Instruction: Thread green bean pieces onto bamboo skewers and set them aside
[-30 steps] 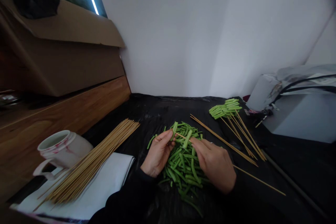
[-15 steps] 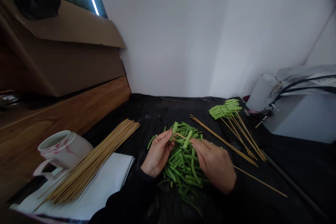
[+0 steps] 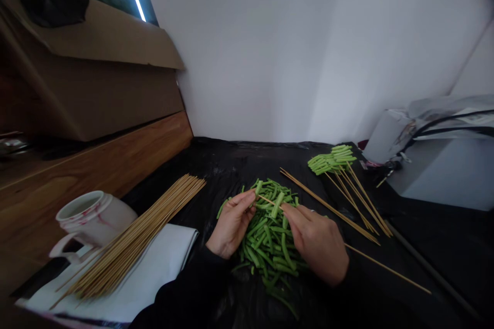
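Observation:
Over a pile of cut green beans (image 3: pixel 268 239), my left hand (image 3: pixel 232 222) pinches a short green bean piece (image 3: pixel 259 185) between thumb and fingertips. My right hand (image 3: pixel 321 242) is closed around a thin bamboo skewer (image 3: pixel 389 268), whose long tail sticks out behind it to the right. One bean piece (image 3: pixel 277 204) sits crosswise on the skewer just ahead of my right fingertips. The skewer's front end meets the bean piece at my left fingers; how far it has gone in is hidden.
Finished bean skewers (image 3: pixel 332 160) lie at the back right, beside several loose skewers (image 3: pixel 328 204). At left, a large bundle of skewers (image 3: pixel 135 241) rests on white paper (image 3: pixel 170 252) near a mug (image 3: pixel 96 218). A cardboard box (image 3: pixel 116 87) and a grey-white box (image 3: pixel 443 169) flank the black-covered table.
My right hand and the skewer have shifted slightly right, with the skewer's tail reaching farther out. The bean piece in my left hand sits a little differently.

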The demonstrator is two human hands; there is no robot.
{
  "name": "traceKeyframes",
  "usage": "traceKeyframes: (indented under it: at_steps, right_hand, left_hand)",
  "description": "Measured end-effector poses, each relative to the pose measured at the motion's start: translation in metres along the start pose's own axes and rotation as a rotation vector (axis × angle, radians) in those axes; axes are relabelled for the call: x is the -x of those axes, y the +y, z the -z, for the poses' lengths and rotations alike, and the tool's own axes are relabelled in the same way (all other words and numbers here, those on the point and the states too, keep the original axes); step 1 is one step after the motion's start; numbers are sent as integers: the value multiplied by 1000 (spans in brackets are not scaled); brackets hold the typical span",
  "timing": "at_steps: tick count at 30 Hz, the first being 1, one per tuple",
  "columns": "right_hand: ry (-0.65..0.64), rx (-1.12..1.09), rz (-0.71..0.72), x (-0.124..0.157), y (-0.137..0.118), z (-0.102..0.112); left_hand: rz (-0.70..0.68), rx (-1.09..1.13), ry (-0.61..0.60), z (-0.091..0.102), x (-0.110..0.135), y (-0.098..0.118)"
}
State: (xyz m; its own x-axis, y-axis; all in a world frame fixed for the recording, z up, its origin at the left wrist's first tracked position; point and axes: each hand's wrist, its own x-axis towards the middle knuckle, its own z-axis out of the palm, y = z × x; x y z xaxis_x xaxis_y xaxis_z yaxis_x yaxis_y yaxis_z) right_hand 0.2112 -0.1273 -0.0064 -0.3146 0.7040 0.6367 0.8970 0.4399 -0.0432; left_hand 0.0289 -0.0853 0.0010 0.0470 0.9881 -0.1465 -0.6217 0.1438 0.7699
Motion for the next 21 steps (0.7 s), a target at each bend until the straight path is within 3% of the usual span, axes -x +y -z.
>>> traceKeyframes:
  at_steps: [21]
  right_hand:
    - [56,-103,18,3,-4,-4]
  left_hand:
    - [84,3,-137,8,-3,-3]
